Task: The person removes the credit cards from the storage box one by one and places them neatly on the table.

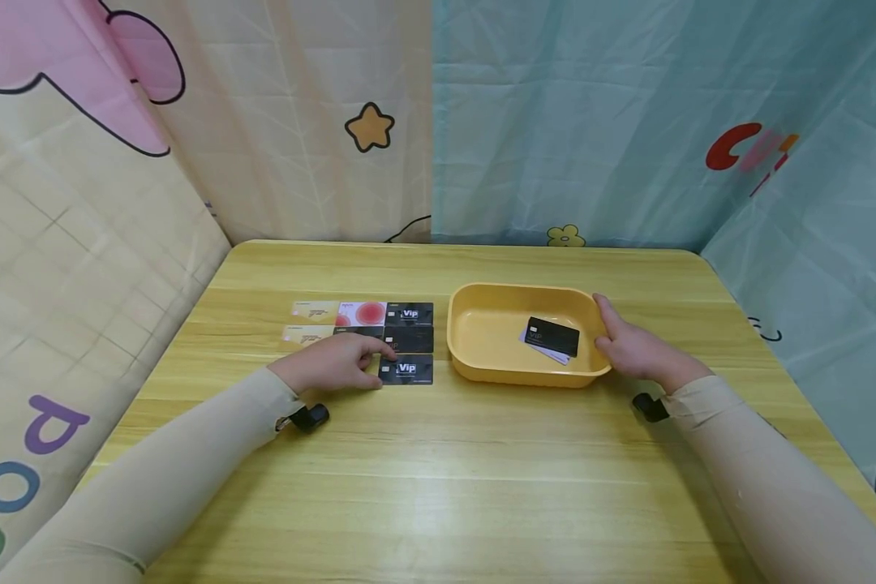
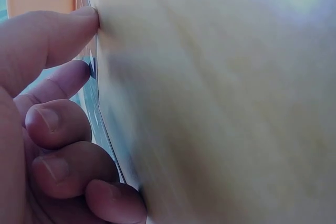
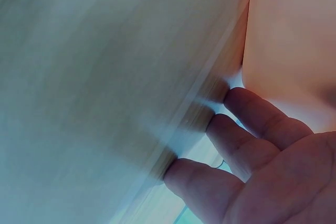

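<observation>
My left hand [image 1: 336, 361] touches a black Vip card [image 1: 416, 370] at the left end, the index fingertip near its far left corner and the thumb at its near left corner. Its other fingers [image 2: 58, 121] are curled low over the table. Beyond lie two rows of cards: a yellow card [image 1: 315, 311], a pink-and-red card [image 1: 361, 313] and a black Vip card [image 1: 410, 314] at the back, more cards in front. My right hand [image 1: 638, 349] grips the right end of a yellow plastic tray [image 1: 482, 369], three fingertips [image 3: 199, 174] down by the table outside it.
Inside the tray a black VIP card [image 1: 552, 337] lies partly over a pale card [image 1: 547, 353]. The wooden table [image 1: 438, 478] reaches back to patterned curtains [image 1: 555, 122], which also stand along both sides.
</observation>
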`<state>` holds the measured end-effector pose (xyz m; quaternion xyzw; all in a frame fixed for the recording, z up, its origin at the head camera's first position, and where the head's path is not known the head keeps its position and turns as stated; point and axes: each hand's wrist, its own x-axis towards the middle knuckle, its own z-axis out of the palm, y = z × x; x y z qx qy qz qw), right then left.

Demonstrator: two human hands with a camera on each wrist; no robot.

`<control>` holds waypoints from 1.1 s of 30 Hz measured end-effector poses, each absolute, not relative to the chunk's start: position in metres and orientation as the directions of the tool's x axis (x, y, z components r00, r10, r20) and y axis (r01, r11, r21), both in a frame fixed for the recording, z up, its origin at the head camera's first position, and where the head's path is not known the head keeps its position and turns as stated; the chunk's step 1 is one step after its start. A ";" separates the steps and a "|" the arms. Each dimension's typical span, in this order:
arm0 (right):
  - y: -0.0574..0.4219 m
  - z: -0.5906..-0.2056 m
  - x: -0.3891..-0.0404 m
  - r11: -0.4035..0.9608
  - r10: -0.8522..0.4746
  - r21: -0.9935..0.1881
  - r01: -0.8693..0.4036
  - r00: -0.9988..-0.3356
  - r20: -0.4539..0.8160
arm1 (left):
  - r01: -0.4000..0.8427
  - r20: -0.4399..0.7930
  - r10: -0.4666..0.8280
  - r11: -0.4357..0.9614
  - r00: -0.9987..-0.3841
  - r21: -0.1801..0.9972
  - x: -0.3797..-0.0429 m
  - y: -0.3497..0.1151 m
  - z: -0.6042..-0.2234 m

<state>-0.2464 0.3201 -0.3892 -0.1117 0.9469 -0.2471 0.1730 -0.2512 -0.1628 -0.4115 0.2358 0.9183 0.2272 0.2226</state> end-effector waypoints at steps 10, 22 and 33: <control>0.319 -0.389 -0.245 0.849 -0.299 -0.514 -0.122 -0.913 -0.277 | 0.315 -0.318 0.526 0.791 -0.789 0.524 -0.252 -0.163 -0.412; 0.318 -0.387 -0.244 0.843 -0.299 -0.525 -0.117 -0.913 -0.277 | 0.327 -0.302 0.534 0.782 -0.789 0.530 -0.252 -0.163 -0.412; 0.319 -0.389 -0.245 0.840 -0.301 -0.530 -0.117 -0.913 -0.274 | 0.327 -0.303 0.535 0.782 -0.788 0.530 -0.252 -0.163 -0.413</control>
